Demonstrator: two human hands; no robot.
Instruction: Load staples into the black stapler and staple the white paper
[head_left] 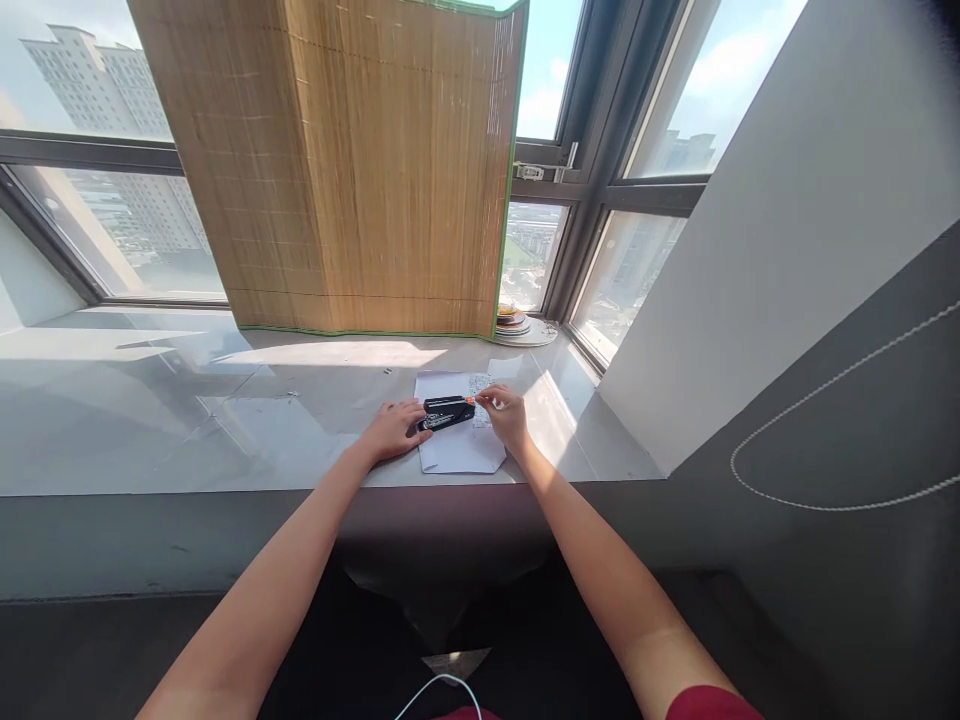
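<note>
A black stapler with white lettering lies over white paper on the window sill. My left hand is closed round the stapler's left end, thumb on the near side and fingers on the far side. At its right end shows a small orange part. My right hand pinches with thumb and fingertips right beside that orange part. What sits between those fingertips is too small to make out. A patch of speckled print shows on the paper, partly behind my right hand.
A bamboo blind with green edging hangs in front of the window. Several stacked plates stand at the sill's back right corner. Small dark bits lie on the pale sill. A beaded cord loops at the right.
</note>
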